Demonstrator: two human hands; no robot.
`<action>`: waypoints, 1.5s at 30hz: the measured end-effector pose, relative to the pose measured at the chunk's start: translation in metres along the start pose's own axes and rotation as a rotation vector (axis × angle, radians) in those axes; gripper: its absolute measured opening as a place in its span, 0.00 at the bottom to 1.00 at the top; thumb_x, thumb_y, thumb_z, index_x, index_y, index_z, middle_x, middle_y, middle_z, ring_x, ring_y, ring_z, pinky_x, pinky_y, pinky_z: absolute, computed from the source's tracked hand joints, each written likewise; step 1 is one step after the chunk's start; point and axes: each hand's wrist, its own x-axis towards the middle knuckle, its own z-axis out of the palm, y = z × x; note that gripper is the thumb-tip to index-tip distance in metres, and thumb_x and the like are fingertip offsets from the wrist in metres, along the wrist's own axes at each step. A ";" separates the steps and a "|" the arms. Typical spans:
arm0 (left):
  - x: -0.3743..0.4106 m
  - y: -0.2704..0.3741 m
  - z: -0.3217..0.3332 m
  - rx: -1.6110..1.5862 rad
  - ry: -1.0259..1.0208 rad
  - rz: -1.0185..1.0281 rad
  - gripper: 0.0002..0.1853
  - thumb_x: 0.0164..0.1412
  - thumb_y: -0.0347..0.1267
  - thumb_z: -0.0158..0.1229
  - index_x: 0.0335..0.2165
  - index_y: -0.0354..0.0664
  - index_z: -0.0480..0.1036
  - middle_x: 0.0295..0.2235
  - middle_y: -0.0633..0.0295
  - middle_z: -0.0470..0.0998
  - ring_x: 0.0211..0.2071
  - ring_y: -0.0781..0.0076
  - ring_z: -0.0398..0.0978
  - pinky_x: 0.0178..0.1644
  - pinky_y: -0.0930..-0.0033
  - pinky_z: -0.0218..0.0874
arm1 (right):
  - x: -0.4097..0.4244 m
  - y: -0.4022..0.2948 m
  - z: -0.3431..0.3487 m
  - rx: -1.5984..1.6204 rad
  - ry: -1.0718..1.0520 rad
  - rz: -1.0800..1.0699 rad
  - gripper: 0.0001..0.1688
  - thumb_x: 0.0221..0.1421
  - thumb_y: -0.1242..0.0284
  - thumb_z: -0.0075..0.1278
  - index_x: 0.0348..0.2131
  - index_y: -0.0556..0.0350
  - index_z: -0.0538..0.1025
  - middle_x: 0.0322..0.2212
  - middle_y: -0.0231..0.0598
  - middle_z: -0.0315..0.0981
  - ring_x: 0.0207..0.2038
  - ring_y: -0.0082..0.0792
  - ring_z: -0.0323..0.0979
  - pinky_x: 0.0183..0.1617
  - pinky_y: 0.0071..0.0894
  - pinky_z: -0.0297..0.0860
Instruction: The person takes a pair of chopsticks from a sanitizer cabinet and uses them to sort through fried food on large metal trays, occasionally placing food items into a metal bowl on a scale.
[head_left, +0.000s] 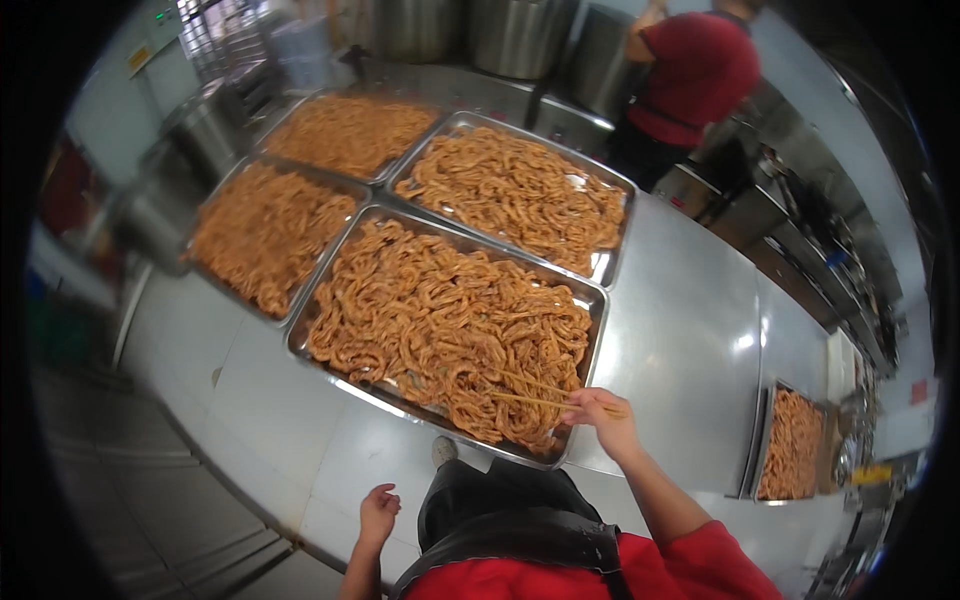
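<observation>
My right hand (600, 420) holds a pair of wooden chopsticks (529, 400), their tips apart among brown, strip-shaped pieces of food (450, 322) that look fried. These pieces lie spread in a shallow steel tray (341, 386) at the near edge of a metal table. Off to the left of my body, below the table's height, my left hand (381, 510) hangs with its fingers loosely bent and nothing in it. Three more trays of similar food adjoin the near one: one behind it (630, 225), one at its left (277, 319) and one at the far left (375, 177).
The steel table (675, 300) extends right, where another food tray (787, 501) stands. A person in a red shirt (697, 75) is beyond the table, near a counter (810, 240). Large steel pots (517, 37) stand at the back. A steel container (210, 127) is at left.
</observation>
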 end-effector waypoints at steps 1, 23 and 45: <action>0.018 0.007 -0.011 0.038 -0.017 0.029 0.14 0.51 0.25 0.50 0.39 0.32 0.66 0.20 0.61 0.70 0.21 0.77 0.69 0.25 0.77 0.63 | 0.000 -0.014 0.004 0.022 0.015 -0.012 0.14 0.55 0.71 0.40 0.35 0.66 0.70 0.29 0.41 0.71 0.29 0.32 0.73 0.32 0.24 0.69; 0.120 0.097 0.011 -0.073 0.022 0.046 0.36 0.50 0.26 0.52 0.52 0.27 0.42 0.25 0.53 0.70 0.20 0.71 0.71 0.20 0.77 0.65 | 0.135 0.008 0.108 0.058 0.089 -0.083 0.14 0.56 0.70 0.38 0.34 0.64 0.70 0.30 0.40 0.70 0.29 0.28 0.72 0.33 0.21 0.68; 0.130 0.105 0.001 -0.287 0.078 -0.028 0.17 0.55 0.31 0.48 0.40 0.36 0.55 0.27 0.55 0.68 0.21 0.68 0.71 0.21 0.74 0.63 | 0.156 0.010 0.128 0.204 0.014 0.041 0.15 0.55 0.70 0.40 0.36 0.66 0.70 0.29 0.40 0.72 0.29 0.26 0.71 0.34 0.20 0.69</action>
